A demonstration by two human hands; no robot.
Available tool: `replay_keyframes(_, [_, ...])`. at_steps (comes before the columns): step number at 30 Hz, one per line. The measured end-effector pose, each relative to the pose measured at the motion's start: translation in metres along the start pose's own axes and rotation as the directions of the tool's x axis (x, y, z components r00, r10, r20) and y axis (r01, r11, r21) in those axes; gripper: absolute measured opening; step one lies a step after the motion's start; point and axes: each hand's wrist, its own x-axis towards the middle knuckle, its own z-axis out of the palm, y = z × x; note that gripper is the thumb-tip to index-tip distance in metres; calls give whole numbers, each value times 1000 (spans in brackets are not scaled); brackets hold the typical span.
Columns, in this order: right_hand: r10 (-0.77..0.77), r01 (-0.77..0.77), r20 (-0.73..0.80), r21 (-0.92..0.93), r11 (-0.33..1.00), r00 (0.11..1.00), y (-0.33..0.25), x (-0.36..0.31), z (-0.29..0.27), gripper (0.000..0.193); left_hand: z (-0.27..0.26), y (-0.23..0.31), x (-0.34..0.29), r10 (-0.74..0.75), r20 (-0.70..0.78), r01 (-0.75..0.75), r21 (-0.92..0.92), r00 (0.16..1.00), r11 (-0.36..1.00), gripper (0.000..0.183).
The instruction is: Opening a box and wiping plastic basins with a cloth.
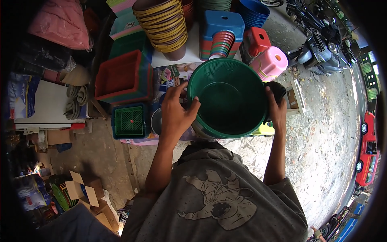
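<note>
A round dark green plastic basin (227,105) with a perforated band near its rim is held up between my two hands, its hollow inside facing me. My left hand (177,111) grips its left side, the thumb against the rim and the other fingers partly hidden outside. On the opposite side my right hand (277,109) grips the edge, thumb upward. Beside those fingers shows a dark, rounded thing (276,91) whose kind I cannot make out. Under the basin, partly covered, lies a colourful printed sheet (172,74).
Stacked yellow-rimmed brown pots (163,28), a blue stool (224,25), a red stool (258,40) and a pink stool (271,62) stand beyond. At left are stacked red-topped trays (121,76) and a green basket (129,121). Motorcycles (322,46) are parked at far right.
</note>
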Motion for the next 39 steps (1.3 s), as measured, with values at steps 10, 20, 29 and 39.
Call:
replay_keyframes(10, [-124, 168, 116, -570, 804, 985, -24, 6, -10, 45, -1, 2, 22, -261, 71, 261, 9, 963, 965, 30])
replay_keyframes(20, [-180, 153, -15, -458, 876, 984, -43, -16, 8, 39, -1, 36, 46, -203, 178, 218, -70, 963, 973, 46])
replay_keyframes(29, [-163, 81, -89, -582, 809, 983, -36, -25, 10, 31, -5, -13, 59, -134, 291, 106, 111, 947, 988, 31])
replay_keyframes(39, [-203, 39, -200, -613, 789, 959, -46, -45, 15, 29, -12, -14, 59, -161, 293, 160, 26, 942, 987, 26])
